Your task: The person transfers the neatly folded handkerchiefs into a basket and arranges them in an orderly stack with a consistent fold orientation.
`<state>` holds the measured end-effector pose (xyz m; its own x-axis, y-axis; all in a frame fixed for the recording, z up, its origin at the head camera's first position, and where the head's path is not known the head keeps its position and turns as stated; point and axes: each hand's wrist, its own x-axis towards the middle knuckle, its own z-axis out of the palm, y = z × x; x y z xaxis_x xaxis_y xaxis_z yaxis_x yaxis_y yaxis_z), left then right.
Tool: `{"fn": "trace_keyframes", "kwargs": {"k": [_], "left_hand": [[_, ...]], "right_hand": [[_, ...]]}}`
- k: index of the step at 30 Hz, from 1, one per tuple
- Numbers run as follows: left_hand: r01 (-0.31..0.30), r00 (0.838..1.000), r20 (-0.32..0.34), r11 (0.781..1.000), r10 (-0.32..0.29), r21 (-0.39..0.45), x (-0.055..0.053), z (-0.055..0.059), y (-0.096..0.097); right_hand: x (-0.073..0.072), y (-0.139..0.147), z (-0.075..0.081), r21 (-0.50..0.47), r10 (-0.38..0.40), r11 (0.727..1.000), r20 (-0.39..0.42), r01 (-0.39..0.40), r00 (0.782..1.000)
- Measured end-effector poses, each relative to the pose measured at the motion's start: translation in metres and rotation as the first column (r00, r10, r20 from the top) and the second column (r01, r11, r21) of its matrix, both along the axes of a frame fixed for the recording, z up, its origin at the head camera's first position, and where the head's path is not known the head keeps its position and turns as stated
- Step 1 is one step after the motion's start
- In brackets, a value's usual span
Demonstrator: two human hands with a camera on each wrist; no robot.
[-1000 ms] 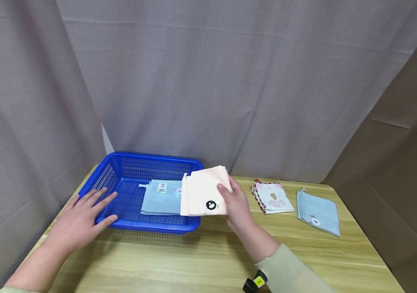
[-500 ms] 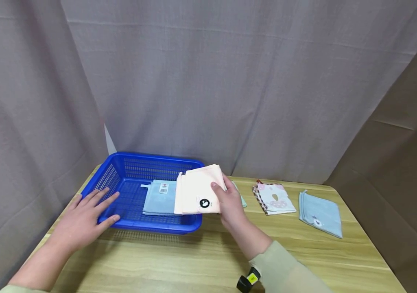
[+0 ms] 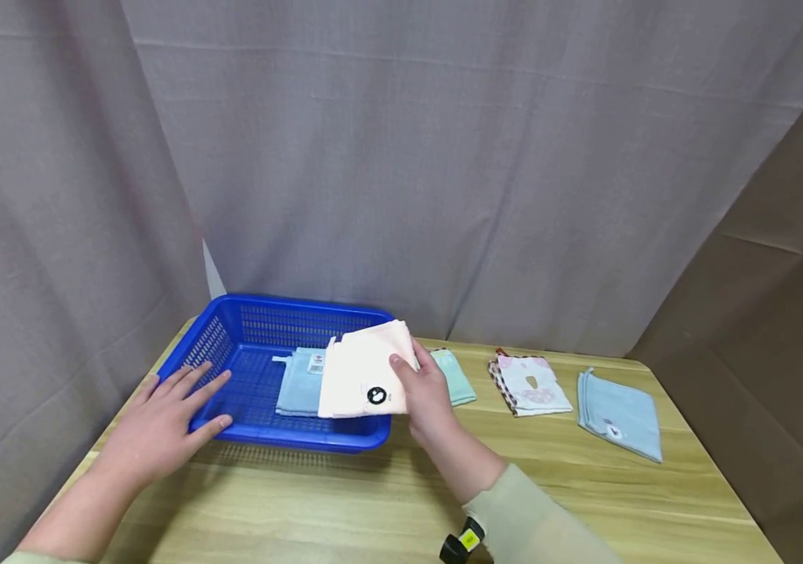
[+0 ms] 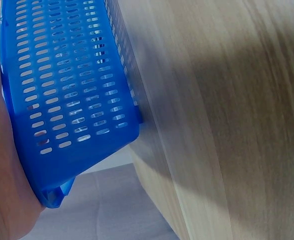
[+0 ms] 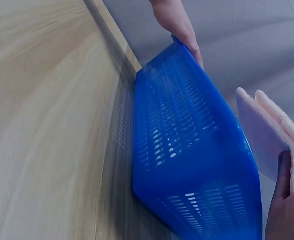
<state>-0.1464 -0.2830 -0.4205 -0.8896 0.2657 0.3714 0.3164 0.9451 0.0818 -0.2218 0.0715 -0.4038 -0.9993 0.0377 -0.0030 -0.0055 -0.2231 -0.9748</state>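
My right hand [image 3: 425, 395] pinches a folded pale pink towel [image 3: 362, 368] by its right side, thumb on top. A round black patch marks the towel's lower part. It hovers over the right end of a blue plastic basket [image 3: 246, 430], and the right wrist view shows the pink towel [image 5: 267, 130] above the rim. Inside the basket lies a folded light blue towel [image 3: 300, 392] with a white label, partly hidden under the pink one. At the basket's front left corner my left hand [image 3: 161, 419] rests on the rim, fingers spread.
On the wooden table [image 3: 288, 501], a mint green towel [image 3: 456, 377] lies right of the basket, partly behind my right hand. Farther right are a white and pink patterned towel [image 3: 531, 384] and a light blue towel [image 3: 620, 411]. Grey curtain [image 3: 401, 172] hangs behind.
My right hand has carried the pink towel left, farther over the basket. The mint green towel has come into view behind it. My left hand stays on the rim.
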Motion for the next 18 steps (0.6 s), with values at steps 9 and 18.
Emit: {"fn": "trace_keyframes", "kwargs": {"k": [9, 18], "left_hand": [[-0.01, 1.0, 0.012, 1.0, 0.01, 0.001, 0.001, 0.0, 0.0], [-0.006, 1.0, 0.008, 1.0, 0.006, -0.004, 0.001, 0.0, 0.001]], "right_hand": [[-0.001, -0.013, 0.001, 0.026, 0.007, 1.0, -0.012, -0.007, 1.0], [-0.004, -0.025, 0.003, 0.051, -0.02, 0.999, 0.006, 0.019, 1.0]]}}
